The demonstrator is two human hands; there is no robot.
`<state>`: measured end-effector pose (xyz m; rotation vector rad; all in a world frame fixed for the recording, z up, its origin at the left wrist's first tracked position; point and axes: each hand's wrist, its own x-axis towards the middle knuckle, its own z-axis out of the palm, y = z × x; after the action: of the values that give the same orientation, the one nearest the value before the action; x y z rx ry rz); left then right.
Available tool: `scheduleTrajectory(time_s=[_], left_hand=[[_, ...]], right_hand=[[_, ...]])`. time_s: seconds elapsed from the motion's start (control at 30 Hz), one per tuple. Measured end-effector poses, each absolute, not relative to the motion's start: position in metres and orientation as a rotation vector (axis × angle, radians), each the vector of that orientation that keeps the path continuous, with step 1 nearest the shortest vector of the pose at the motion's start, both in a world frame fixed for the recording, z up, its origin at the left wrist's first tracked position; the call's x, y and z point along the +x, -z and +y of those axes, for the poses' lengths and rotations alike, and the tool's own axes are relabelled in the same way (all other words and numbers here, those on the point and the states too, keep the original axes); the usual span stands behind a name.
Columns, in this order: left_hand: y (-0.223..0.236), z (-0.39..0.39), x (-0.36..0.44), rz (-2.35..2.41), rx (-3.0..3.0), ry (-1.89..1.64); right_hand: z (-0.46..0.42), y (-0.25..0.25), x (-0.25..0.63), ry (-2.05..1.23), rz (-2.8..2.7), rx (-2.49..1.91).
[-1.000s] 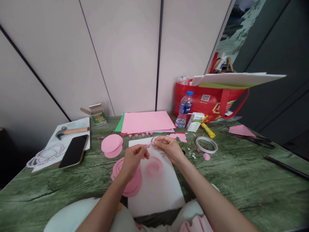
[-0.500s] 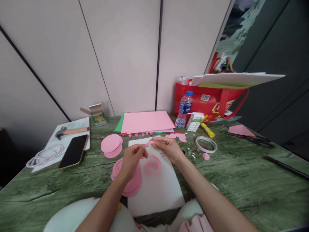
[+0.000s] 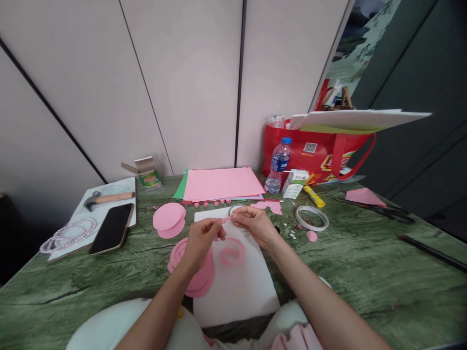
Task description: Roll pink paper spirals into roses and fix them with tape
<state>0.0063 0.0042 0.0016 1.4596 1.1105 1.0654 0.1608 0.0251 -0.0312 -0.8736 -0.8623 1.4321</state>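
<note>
Both hands pinch a narrow pink paper strip [image 3: 226, 219] above a white board [image 3: 241, 291]. My left hand [image 3: 205, 238] has its fingers closed on one part of the strip, and my right hand [image 3: 255, 224] grips its end between thumb and fingertips. A pink paper spiral [image 3: 232, 253] hangs below the fingers, blurred; it seems to be the same strip. Beside and under my left forearm lie pink spiral-cut paper discs [image 3: 199, 284]. Farther left is a small stack of plain pink paper circles [image 3: 168, 216].
Pink paper sheets [image 3: 222, 183] lie at the back. A water bottle [image 3: 278, 165], carton [image 3: 295, 183], glue stick [image 3: 314, 196] and tape roll [image 3: 312, 218] stand or lie right. Scissors [image 3: 390, 212] are farther right. A phone [image 3: 112, 228] and hammer [image 3: 109, 198] lie left. A red bag [image 3: 302, 150] stands behind.
My right fingertips have shifted slightly to the right and curled in on the strip's end. The hanging spiral has swung a little and its coil has changed shape. My left hand is nearly still.
</note>
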Motion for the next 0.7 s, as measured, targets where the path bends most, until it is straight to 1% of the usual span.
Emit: scheduleTrajectory(time_s=[0.4, 0.7], left_hand=[[-0.0002, 0.005, 0.0058, 1.118, 1.446, -1.103], [-0.0014, 0.0054, 0.0067, 1.122, 1.462, -1.093]], right_hand=[[0.026, 0.0331, 0.1591, -1.495, -0.863, -0.777], [0.0256, 0.0326, 0.1612, -1.491, -0.857, -0.799]])
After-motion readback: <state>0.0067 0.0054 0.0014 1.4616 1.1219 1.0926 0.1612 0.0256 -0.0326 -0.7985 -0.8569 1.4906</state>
